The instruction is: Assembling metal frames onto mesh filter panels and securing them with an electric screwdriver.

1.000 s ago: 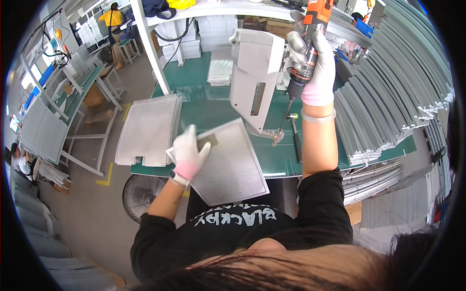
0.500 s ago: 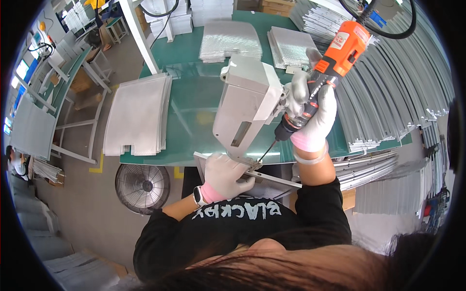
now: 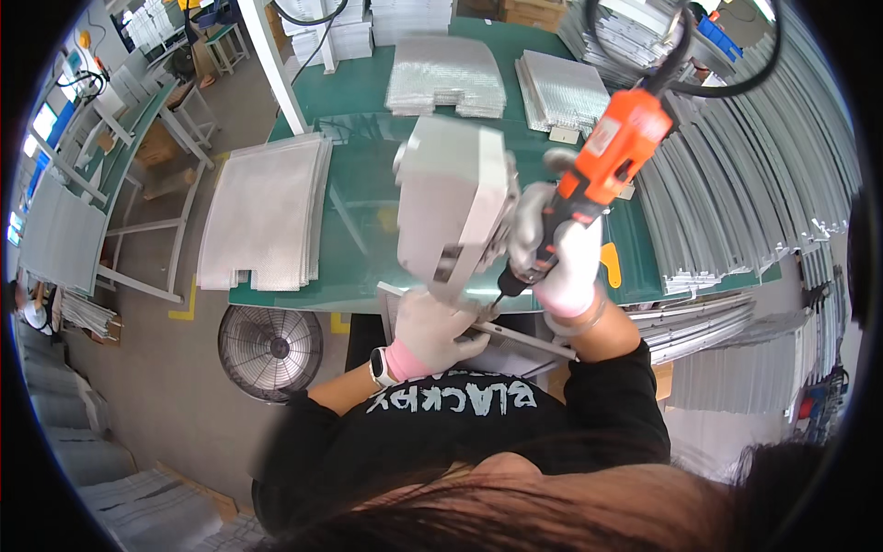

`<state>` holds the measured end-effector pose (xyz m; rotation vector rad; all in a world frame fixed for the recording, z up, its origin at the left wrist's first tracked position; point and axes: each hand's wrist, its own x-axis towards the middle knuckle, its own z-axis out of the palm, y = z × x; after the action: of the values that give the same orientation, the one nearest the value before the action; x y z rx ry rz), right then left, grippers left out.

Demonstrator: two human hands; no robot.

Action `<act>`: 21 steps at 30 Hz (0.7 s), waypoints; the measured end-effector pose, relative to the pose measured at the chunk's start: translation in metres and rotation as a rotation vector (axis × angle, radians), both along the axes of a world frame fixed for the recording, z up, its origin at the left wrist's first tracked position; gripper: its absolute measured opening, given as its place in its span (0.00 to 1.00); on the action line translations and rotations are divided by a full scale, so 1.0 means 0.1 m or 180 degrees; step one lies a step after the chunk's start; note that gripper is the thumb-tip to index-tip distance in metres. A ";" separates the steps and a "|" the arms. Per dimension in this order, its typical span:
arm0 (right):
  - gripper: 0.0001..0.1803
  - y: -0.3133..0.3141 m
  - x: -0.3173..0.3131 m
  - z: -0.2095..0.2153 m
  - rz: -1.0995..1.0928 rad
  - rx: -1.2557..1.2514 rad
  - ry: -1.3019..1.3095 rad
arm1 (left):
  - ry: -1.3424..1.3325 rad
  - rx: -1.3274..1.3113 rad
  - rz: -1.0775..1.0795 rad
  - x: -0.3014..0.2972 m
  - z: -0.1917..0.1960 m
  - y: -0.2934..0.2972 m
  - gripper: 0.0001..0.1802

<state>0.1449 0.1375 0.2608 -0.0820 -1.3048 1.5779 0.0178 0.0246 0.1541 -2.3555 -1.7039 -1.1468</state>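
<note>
Gloved fingers of the right hand [image 3: 563, 267] wrap tight around the dark grip of an orange electric screwdriver [image 3: 602, 161], its bit [image 3: 495, 297] angled down and to the left toward a thin metal frame piece [image 3: 515, 336] at the near edge of the green workbench [image 3: 359, 221]. The left hand [image 3: 434, 329], also in a pale glove with a pink cuff, lies with fingers curled down over that frame piece just beside the bit's tip, pressing it flat (whether the fingers close fully around the piece cannot be told). A dark watch [image 3: 379, 366] sits at the left wrist. Directly above both hands stands a grey boxy fixture [image 3: 455, 207], rising from the bench and partly hiding the work. A black cable [image 3: 685, 55] loops up from the screwdriver's rear. On the bench to the left lies a stack of grey mesh panels [image 3: 267, 212]; two further stacks [image 3: 446, 74] rest at the far side. Long silver frame strips [image 3: 736, 202] fan out in rows on the right. A round floor fan [image 3: 269, 350] stands below the bench's near left edge.
</note>
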 end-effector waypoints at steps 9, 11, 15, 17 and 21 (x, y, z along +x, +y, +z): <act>0.38 0.04 0.08 -0.25 0.0473 -0.0391 0.0309 | -0.0463 -0.0287 -0.0239 0.04 -0.16 -0.04 0.20; 0.39 0.04 0.09 -0.29 0.0610 -0.0545 0.0327 | -0.0570 -0.0274 -0.0329 0.05 -0.21 -0.04 0.21; 0.40 0.03 0.09 -0.30 0.0621 -0.0487 0.0358 | -0.0311 -0.0346 -0.0316 0.05 -0.21 -0.05 0.22; 0.39 0.05 0.07 -0.31 0.0665 -0.0530 0.0426 | -0.0116 -0.0597 -0.0322 0.05 -0.22 -0.04 0.24; 0.39 0.06 0.04 -0.21 0.0647 -0.0569 0.0348 | -0.0289 -0.0082 -0.0342 0.02 -0.11 0.00 0.23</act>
<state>0.1489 0.1439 0.2398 0.0266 -1.1126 1.8444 0.0198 0.0248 0.1431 -2.4745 -1.6459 -1.2739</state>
